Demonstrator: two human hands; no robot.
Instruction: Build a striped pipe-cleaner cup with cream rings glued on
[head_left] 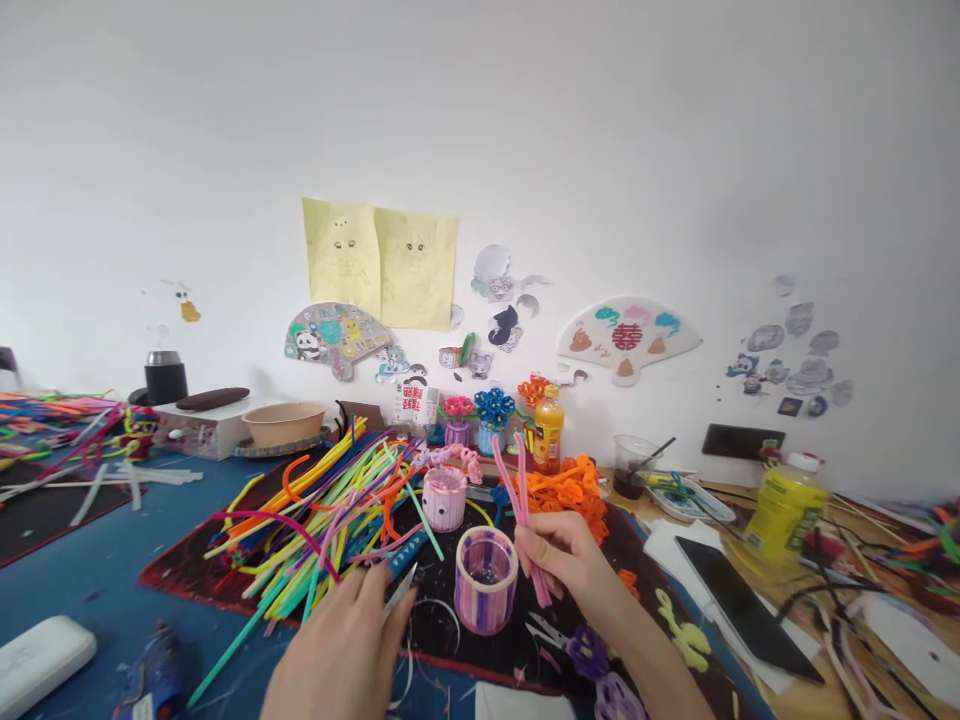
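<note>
My right hand (559, 555) is closed around a few pink pipe cleaners (517, 500), which stand up from my fingers and poke out below them. Beside it, a cup wrapped in pink and purple pipe cleaners (486, 590) stands upright on the dark mat. My left hand (341, 640) is left of the cup, its fingers and thumb closed about the metal part of a blue-handled tool (407, 556); its exact kind is partly hidden. A heap of colourful pipe cleaners (330, 520) spreads behind that hand. Behind the cup sits a smaller pink pot (444, 500).
Orange pipe-cleaner pieces (570, 495) lie behind my right hand. An orange drink bottle (549, 430) stands near the wall. At right are a phone (746, 605) and a yellow bottle (786, 505). Scissor-like blades (547, 632) and a purple flower (587, 650) lie under my right forearm.
</note>
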